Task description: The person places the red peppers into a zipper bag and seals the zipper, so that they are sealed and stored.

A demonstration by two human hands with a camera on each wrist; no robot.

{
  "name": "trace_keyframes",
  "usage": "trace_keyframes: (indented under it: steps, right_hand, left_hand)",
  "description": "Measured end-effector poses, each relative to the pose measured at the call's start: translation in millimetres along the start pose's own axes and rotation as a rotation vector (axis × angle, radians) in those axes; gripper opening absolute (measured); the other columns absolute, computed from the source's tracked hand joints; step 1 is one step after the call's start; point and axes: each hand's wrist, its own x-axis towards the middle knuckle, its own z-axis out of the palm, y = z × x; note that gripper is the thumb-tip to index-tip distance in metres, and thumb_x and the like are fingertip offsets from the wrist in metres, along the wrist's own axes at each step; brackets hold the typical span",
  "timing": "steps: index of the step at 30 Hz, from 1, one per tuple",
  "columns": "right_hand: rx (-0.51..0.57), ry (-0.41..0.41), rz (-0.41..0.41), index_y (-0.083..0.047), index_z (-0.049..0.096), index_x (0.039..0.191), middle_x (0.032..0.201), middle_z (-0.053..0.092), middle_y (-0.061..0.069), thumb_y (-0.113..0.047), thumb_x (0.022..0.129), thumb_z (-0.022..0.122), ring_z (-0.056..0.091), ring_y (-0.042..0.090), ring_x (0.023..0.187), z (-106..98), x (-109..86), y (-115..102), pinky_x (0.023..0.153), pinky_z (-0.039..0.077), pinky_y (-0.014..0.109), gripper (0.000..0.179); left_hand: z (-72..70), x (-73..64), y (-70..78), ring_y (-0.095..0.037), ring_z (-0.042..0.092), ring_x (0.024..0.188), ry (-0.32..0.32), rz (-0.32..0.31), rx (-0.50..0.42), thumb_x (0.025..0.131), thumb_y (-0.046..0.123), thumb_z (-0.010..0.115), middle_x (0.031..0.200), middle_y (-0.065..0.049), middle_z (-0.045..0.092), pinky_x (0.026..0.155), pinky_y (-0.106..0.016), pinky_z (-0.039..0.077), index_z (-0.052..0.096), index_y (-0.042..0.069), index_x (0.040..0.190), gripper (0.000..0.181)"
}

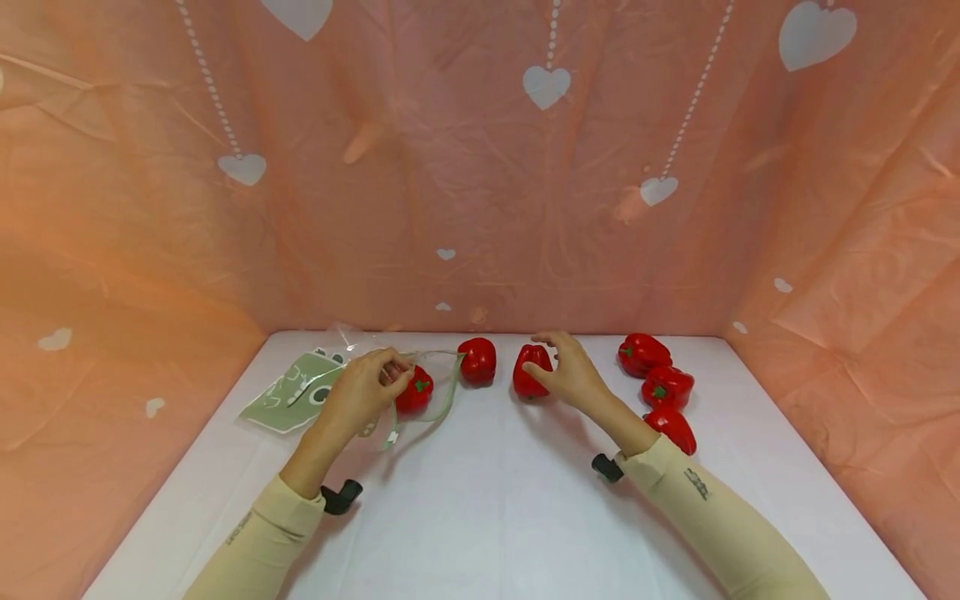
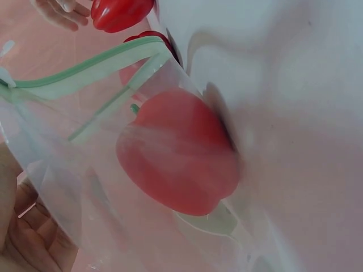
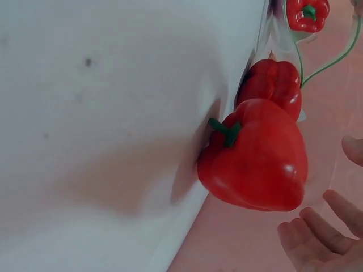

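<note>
On your left, the clear bag with a green print (image 1: 288, 392) lies on the tabletop (image 1: 495, 500); your left hand (image 1: 366, 390) pinches its upper rim with curled fingers, seemingly to prop the mouth up around the red pepper inside (image 1: 415, 397). A second pepper (image 1: 477, 362) sits just beside that mouth. Then comes a third pepper (image 1: 528, 377), your right hand (image 1: 573, 375) spreading its fingers wide about it, apparently to suit its girth. Farthest right, three more peppers (image 1: 667, 388) sit close together, perhaps to leave room.

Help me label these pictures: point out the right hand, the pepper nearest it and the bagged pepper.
Right hand (image 1: 573, 377), head view, back of hand.
Nearest pepper (image 3: 261, 158), right wrist view, middle of its side.
Bagged pepper (image 2: 178, 153), left wrist view, middle of its side.
</note>
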Motion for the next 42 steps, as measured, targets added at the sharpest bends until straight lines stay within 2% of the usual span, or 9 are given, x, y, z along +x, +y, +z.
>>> trace_keyframes:
  steps: [6, 10, 17, 24, 36, 42]
  right_hand:
    - [0.036, -0.079, 0.111, -0.003, 0.048, 0.155, 0.155, 0.052, 0.022, -0.024, 0.1, 0.077, 0.051, 0.046, 0.139, 2.4, 10.5, 4.6, 0.106, 0.053, 0.06, 0.066]
    - [0.038, -0.109, 0.168, -0.004, 0.044, 0.158, 0.158, 0.049, 0.023, -0.029, 0.101, 0.076, 0.047, 0.046, 0.145, 5.8, 15.5, 7.1, 0.108, 0.051, 0.062, 0.07]
    - [0.009, -0.139, 0.204, -0.001, 0.043, 0.158, 0.159, 0.048, 0.026, -0.033, 0.101, 0.074, 0.049, 0.048, 0.143, 10.3, 22.0, 15.2, 0.107, 0.051, 0.064, 0.072]
    - [0.028, -0.164, 0.22, 0.001, 0.042, 0.157, 0.152, 0.054, 0.028, -0.034, 0.102, 0.072, 0.054, 0.048, 0.137, 12.9, 22.1, 19.1, 0.106, 0.052, 0.063, 0.071]
    - [0.062, -0.147, 0.244, -0.005, 0.045, 0.156, 0.148, 0.057, 0.024, -0.03, 0.099, 0.078, 0.054, 0.044, 0.135, 12.5, 19.9, 19.5, 0.1, 0.058, 0.057, 0.071]
    - [0.045, -0.14, 0.228, -0.001, 0.048, 0.154, 0.144, 0.059, 0.023, -0.029, 0.097, 0.079, 0.056, 0.042, 0.132, 8.6, 16.4, 17.0, 0.099, 0.059, 0.054, 0.071]
  left_hand:
    - [-0.6, -0.8, 1.0, -0.021, 0.068, 0.082, -0.023, -0.025, 0.018, 0.098, 0.016, 0.077, 0.088, -0.002, 0.073, 0.076, -0.04, 0.057, 0.075, 0.01, 0.1, 0.007]
    - [-0.7, -1.2, 1.2, -0.021, 0.068, 0.082, -0.028, -0.03, 0.018, 0.098, 0.017, 0.077, 0.088, -0.001, 0.073, 0.075, -0.04, 0.056, 0.075, 0.011, 0.1, 0.007]
    - [-0.4, -1.5, 2.2, -0.022, 0.069, 0.082, -0.032, -0.024, 0.024, 0.097, 0.016, 0.076, 0.087, -0.001, 0.072, 0.075, -0.04, 0.056, 0.075, 0.011, 0.1, 0.006]
    - [-2.0, -2.7, 2.2, -0.021, 0.069, 0.083, -0.046, -0.035, 0.026, 0.098, 0.017, 0.076, 0.087, 0.0, 0.072, 0.075, -0.039, 0.055, 0.075, 0.011, 0.1, 0.007]
    - [-3.7, -1.5, 2.3, -0.023, 0.07, 0.084, -0.05, -0.037, 0.035, 0.097, 0.017, 0.076, 0.087, -0.001, 0.072, 0.074, -0.041, 0.057, 0.075, 0.011, 0.1, 0.007]
    - [-6.0, -2.1, 2.3, -0.024, 0.07, 0.087, -0.062, -0.051, 0.035, 0.098, 0.018, 0.075, 0.089, -0.001, 0.073, 0.076, -0.043, 0.057, 0.075, 0.011, 0.102, 0.008]
